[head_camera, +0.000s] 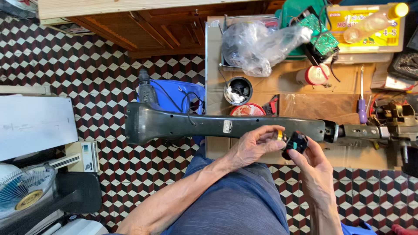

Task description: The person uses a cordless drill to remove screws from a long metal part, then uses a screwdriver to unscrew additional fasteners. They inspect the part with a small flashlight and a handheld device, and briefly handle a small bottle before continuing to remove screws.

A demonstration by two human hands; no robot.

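Between both hands (278, 146) — black switch block (295, 143)

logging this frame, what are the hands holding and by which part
Both hands pinch one small black part with a yellow piece: the right hand grips its lower right edge, the left hand its yellow left end, beside the long dark housing.

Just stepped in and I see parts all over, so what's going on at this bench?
A person is seated with a long dark plastic housing lying across in front of them. Their left hand and right hand meet just below it, together holding a small black part with a yellow piece beside it. On the cardboard-covered bench behind lie a purple-handled screwdriver, a green circuit board and a crumpled clear plastic bag.
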